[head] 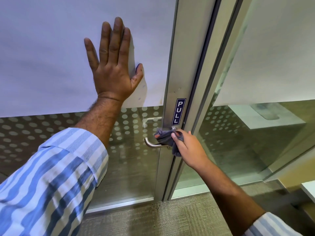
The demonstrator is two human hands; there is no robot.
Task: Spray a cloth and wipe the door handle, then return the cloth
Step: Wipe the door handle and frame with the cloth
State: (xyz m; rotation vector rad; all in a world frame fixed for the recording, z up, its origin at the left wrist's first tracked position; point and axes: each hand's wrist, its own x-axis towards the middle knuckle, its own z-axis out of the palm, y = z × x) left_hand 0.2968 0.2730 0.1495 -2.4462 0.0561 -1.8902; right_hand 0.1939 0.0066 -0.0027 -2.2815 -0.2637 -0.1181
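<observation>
"PULL" sticker (pixel 178 111) on door frame (pixel 172 82), above handle (pixel 151 144)

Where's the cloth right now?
The grey cloth is in the right hand, pressed on the door handle under the PULL sign.

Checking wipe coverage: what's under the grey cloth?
The cloth, gripped by the right hand, covers the door handle near its pivot. Only the curved free end shows; the covered part is hidden.
</observation>
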